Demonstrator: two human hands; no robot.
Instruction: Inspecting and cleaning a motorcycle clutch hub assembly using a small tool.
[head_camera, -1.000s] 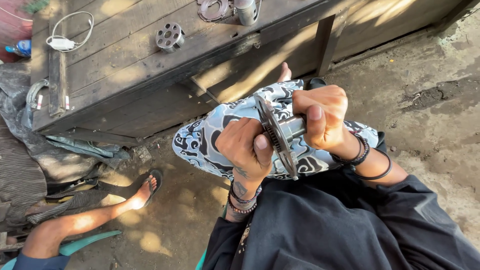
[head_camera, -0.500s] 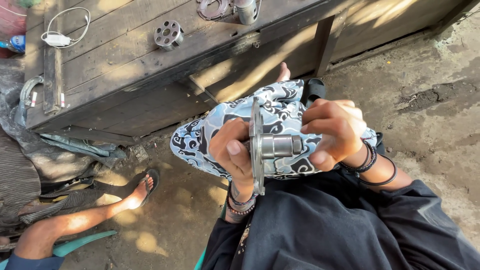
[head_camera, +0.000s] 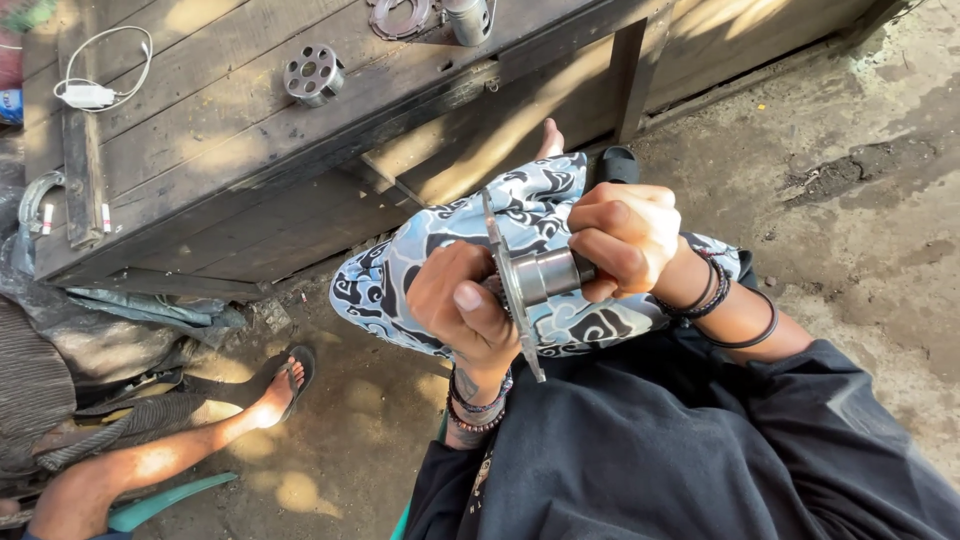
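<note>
I hold a metal hub part (head_camera: 532, 280), a short steel cylinder with a thin flat flange seen edge-on, over my lap in patterned blue and white shorts (head_camera: 545, 205). My left hand (head_camera: 462, 305) grips the flange side, thumb lying across its face. My right hand (head_camera: 625, 238) is closed round the far end of the cylinder. Both wrists wear dark bracelets. The part's far end is hidden inside my right fist.
A dark wooden bench (head_camera: 250, 130) stands ahead, bearing a round drilled metal disc (head_camera: 312, 72), a ring plate (head_camera: 400, 15), a metal cylinder (head_camera: 468, 20) and a white cable (head_camera: 95, 92). Another person's leg and sandalled foot (head_camera: 275, 395) lie at lower left on the dirt ground (head_camera: 860, 200).
The part has been turned in my hands: its flange went from tilted to nearly upright and edge-on. My left thumb now lies across the flange, and my right hand sits farther out on the cylinder.
</note>
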